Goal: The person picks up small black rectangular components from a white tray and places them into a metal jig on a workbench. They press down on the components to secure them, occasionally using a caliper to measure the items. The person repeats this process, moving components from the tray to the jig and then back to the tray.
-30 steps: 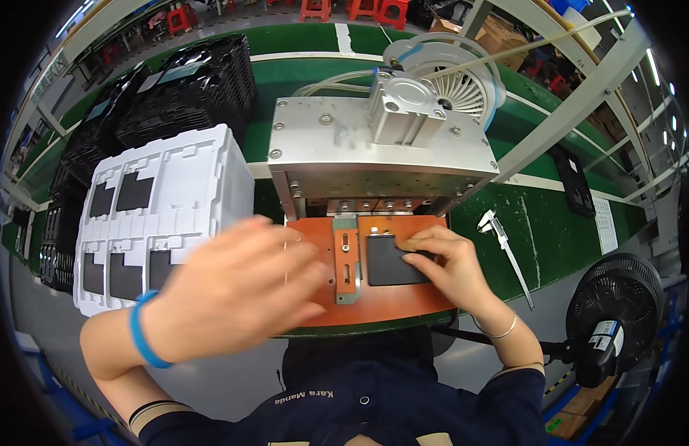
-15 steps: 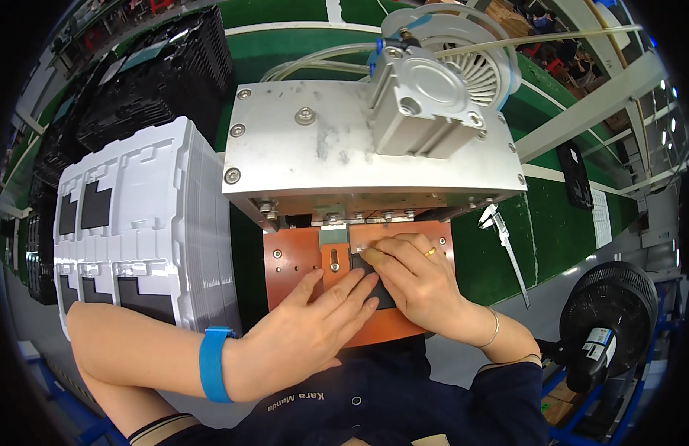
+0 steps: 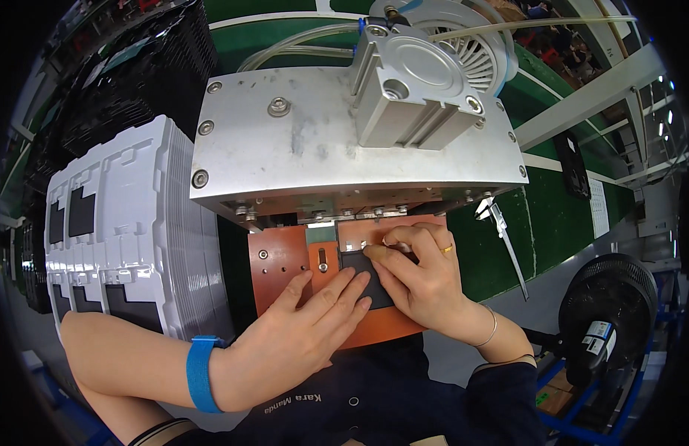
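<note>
A thin dark rectangular sheet (image 3: 375,291) lies on an orange fixture plate (image 3: 393,327) in front of the metal machine. My left hand (image 3: 288,327) rests with outstretched fingers, their tips on the left part of this sheet. At the sheet's far right corner, my right hand (image 3: 427,282) has thumb and forefinger pinched together, low over the plate. Something small shows at those fingertips, too little of it to name. Left of the sheet sits a slotted orange block (image 3: 323,259) with a screw.
A silver machine housing (image 3: 285,160) with a pneumatic cylinder (image 3: 419,89) stands just beyond the fixture. White trays (image 3: 129,208) holding dark pieces are stacked at left, black crates (image 3: 151,82) behind. Calipers (image 3: 504,234) and a black fan (image 3: 608,320) are at right.
The view has shifted slightly. The fingers of my right hand have rearranged at the sheet's far corner, uncovering more of the sheet. My left hand stays against it.
</note>
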Demonstrator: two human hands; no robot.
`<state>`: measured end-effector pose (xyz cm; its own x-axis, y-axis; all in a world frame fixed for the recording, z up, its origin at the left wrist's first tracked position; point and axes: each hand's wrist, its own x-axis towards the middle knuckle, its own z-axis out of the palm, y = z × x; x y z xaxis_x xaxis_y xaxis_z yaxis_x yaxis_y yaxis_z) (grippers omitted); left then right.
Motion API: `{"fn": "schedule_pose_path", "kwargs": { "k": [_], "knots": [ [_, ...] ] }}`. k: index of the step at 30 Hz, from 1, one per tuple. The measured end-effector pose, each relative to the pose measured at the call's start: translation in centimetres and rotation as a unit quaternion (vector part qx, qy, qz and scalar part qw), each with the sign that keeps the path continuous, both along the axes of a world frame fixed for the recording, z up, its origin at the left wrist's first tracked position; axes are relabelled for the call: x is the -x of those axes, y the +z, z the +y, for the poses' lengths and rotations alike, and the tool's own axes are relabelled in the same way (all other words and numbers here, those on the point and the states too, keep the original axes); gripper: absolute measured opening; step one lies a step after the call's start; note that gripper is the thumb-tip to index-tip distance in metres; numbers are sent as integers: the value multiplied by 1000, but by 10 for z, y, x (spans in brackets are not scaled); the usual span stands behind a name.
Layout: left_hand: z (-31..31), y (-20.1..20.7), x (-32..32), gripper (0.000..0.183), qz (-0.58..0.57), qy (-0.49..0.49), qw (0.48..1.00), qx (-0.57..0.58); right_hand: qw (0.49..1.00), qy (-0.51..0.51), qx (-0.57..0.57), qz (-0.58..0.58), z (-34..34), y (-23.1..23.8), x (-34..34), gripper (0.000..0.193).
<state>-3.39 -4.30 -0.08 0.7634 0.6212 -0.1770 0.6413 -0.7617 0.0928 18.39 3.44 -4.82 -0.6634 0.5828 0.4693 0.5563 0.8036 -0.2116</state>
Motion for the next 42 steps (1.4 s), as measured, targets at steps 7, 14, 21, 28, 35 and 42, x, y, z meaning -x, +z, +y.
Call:
{"fn": "schedule_pose_path", "kwargs": {
  "k": [7,14,21,28,35,42],
  "knots": [
    [-1,-1,-1,83,-2,2,1000,-1,999,-21,24,-13,3,3,6,34],
    [-1,-2,-2,83,-2,1,1000,-9,998,43,31,-25,4,1,4,41],
    [1,1,-1,84,-3,7,1000,10,997,17,72,25,1,2,1,35],
    [4,2,1,86,-38,29,998,42,986,43,162,9,-21,13,-30,37],
    [20,2,6,84,-64,63,996,26,986,60,144,57,10,7,-20,32],
    [20,3,6,83,-74,77,993,47,983,64,158,67,12,6,-19,31]
  ]
}}
